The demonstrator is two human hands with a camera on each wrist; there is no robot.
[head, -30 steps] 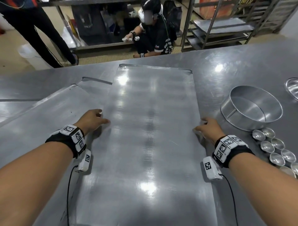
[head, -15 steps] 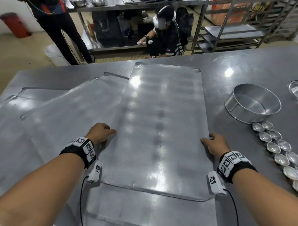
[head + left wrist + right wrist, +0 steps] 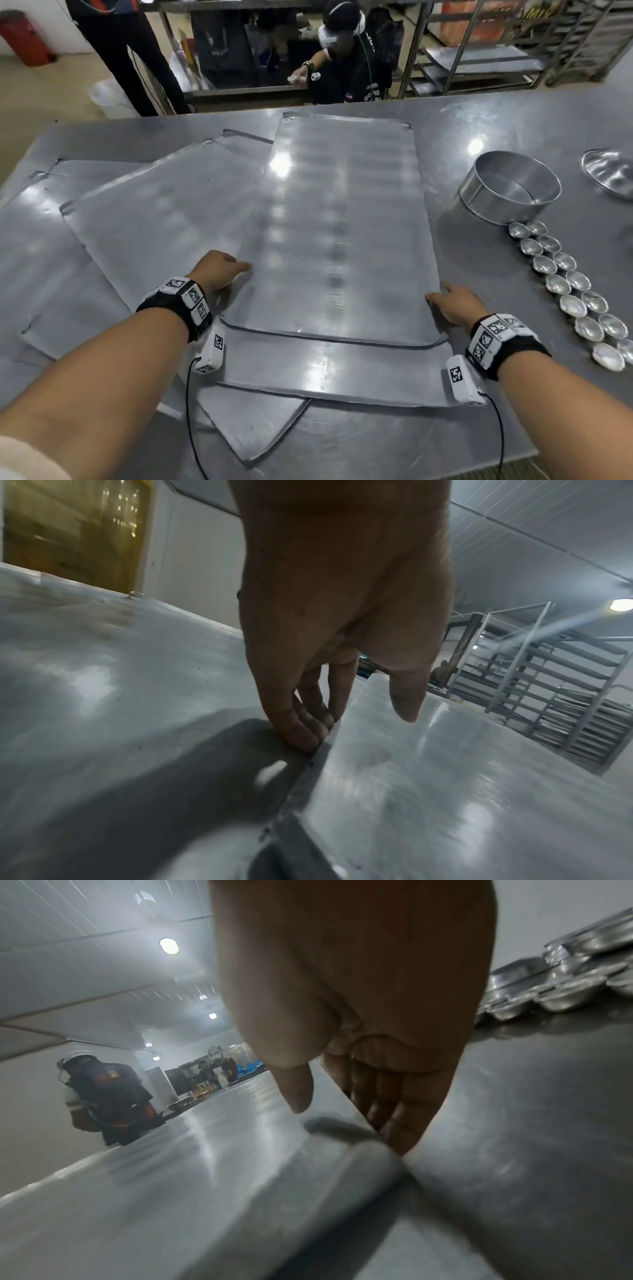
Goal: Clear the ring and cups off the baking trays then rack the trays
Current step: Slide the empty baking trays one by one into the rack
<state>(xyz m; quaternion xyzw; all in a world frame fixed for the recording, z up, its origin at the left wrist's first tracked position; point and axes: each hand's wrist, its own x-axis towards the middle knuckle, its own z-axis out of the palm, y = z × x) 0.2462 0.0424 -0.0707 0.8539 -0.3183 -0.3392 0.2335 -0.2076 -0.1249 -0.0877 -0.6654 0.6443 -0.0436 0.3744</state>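
Note:
Several flat metal baking trays lie overlapped on the steel table. My left hand and right hand grip the long edges of the top tray. On each hand the thumb lies over the tray and the fingers go down at its rim. A second tray shows beneath its near end. The round metal ring stands on the table to the right. Several small shiny cups sit in rows in front of the ring.
More trays fan out to the left, and one corner pokes out toward me. A metal bowl sits at the right edge. Racks stand beyond the table. Two people are past its far side.
The top tray has slid away from me between my hands, uncovering the near end of the tray underneath. Both hands stay on its long edges.

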